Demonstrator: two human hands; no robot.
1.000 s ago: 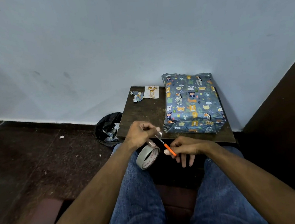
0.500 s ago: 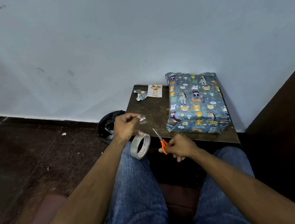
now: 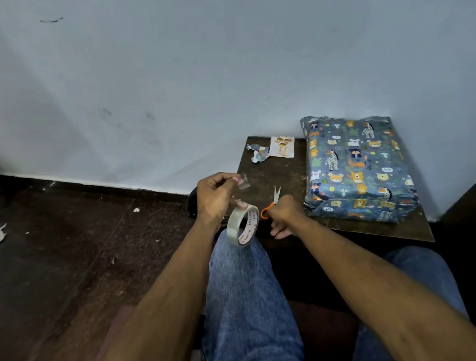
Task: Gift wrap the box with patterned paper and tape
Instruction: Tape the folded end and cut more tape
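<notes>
Scissors (image 3: pixel 273 200) gripped in right hand (image 3: pixel 281 215) at table's (image 3: pixel 282 176) near edge; left hand (image 3: pixel 215 196) pinches cut tape piece (image 3: pixel 243 181), tape roll (image 3: pixel 242 225) hooked on finger. Wrapped box (image 3: pixel 356 167) occupies table's right side.

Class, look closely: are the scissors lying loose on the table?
No. The right hand holds the orange-handled scissors with their blades pointing up, above the small table.

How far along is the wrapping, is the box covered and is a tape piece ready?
The box on the table already looks covered in patterned paper. In hand: the left hand pinches a cut tape piece and carries the tape roll; the right hand holds the scissors. Left: sticking that piece onto the paper.
</notes>
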